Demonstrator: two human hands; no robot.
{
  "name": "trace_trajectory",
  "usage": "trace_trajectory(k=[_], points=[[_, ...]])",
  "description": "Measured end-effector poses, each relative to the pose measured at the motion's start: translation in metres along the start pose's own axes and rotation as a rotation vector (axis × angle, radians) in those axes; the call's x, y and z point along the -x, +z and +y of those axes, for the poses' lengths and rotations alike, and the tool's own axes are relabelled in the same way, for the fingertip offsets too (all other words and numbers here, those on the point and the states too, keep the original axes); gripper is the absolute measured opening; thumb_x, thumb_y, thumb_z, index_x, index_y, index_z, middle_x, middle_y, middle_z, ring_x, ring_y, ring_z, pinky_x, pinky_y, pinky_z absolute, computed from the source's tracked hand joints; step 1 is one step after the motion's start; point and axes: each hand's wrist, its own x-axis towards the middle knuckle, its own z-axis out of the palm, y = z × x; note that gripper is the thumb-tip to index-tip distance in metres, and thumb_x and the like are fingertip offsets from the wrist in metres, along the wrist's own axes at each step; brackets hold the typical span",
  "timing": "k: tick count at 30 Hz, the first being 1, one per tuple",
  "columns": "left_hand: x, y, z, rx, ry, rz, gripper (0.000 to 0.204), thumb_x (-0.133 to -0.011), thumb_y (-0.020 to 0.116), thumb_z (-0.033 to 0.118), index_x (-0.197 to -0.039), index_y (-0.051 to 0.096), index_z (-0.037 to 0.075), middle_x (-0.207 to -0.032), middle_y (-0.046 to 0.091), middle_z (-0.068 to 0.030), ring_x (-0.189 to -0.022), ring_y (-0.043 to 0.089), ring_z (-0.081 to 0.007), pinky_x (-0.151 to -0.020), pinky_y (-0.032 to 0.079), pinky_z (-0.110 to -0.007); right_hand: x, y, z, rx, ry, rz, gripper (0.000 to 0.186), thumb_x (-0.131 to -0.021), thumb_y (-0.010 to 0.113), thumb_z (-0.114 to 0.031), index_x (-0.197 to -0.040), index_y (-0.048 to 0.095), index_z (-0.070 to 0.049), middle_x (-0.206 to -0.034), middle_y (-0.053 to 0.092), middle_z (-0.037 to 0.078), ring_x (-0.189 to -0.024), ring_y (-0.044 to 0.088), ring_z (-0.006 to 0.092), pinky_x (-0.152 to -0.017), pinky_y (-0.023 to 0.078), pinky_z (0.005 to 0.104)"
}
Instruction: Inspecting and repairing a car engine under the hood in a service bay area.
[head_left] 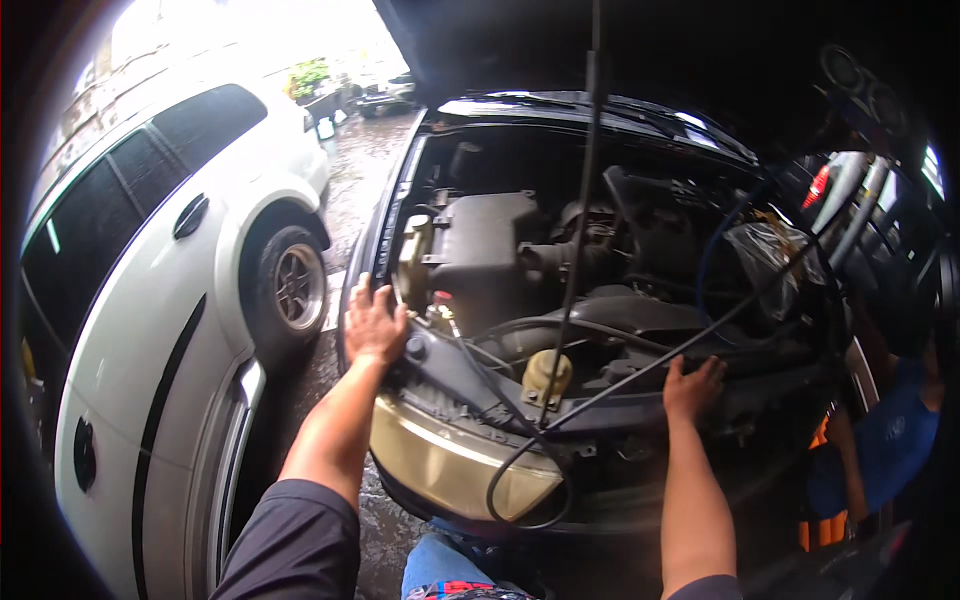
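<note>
Just below the left hand (375, 324) is the yellowed headlight (455, 462); that hand lies open on the fender (381, 238). The right hand (693, 388), loosely open, rests on the front panel (632, 407). Between them sits a yellowish reservoir (546, 374); beyond, a dark box (485, 232).

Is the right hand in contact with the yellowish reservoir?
Apart: the head view shows a clear gap between the right hand and the yellowish reservoir.

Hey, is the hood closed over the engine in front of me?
No, the hood is raised, leaving the black air filter box in plain view beyond your left hand.
</note>
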Motion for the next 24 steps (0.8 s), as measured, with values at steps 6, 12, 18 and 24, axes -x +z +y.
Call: trace_trajectory(k=[6,12,18,24], points=[[0.001,0.004,-0.007,-0.023,0.03,0.066,0.047,-0.089,0.06,0.043,-0.129,0.057,0.018,-0.155,0.031,-0.0115,-0.137,0.037,-0.0339,-0.109,0.036,-0.048,-0.001,-0.004,-0.004,0.019,0.012,-0.014,0.078,-0.09,0.061,-0.048,-0.139,0.042,0.01,-0.146,0.039,0.033,-0.137,0.039,0.0436,-0.115,0.031,0.0475],[0.0,0.003,0.0,-0.051,0.039,0.046,0.049,-0.089,0.059,0.043,-0.131,0.055,0.018,-0.154,0.031,-0.0126,-0.138,0.035,-0.0347,-0.11,0.034,-0.048,-0.002,0.001,0.002,0.051,0.011,-0.013,0.075,-0.092,0.058,-0.046,-0.139,0.042,0.009,-0.145,0.04,0.033,-0.137,0.04,0.0432,-0.114,0.032,0.047],[-0.001,0.003,-0.007,-0.045,0.034,0.054,0.049,-0.089,0.058,0.044,-0.131,0.055,0.019,-0.155,0.029,-0.0121,-0.139,0.033,-0.0338,-0.11,0.034,-0.046,-0.003,-0.003,-0.005,0.053,0.005,-0.023,0.074,-0.093,0.057,-0.046,-0.14,0.042,0.009,-0.145,0.04,0.033,-0.136,0.04,0.0437,-0.114,0.032,0.047],[0.0,-0.004,0.002,-0.029,0.006,0.007,0.051,-0.089,0.059,0.044,-0.133,0.054,0.018,-0.156,0.029,-0.0131,-0.14,0.031,-0.0344,-0.112,0.031,-0.047,-0.003,0.0,0.001,0.08,0.002,0.017,0.071,-0.092,0.056,-0.047,-0.14,0.044,0.005,-0.145,0.041,0.031,-0.131,0.046,0.0448,-0.109,0.039,0.0482]])
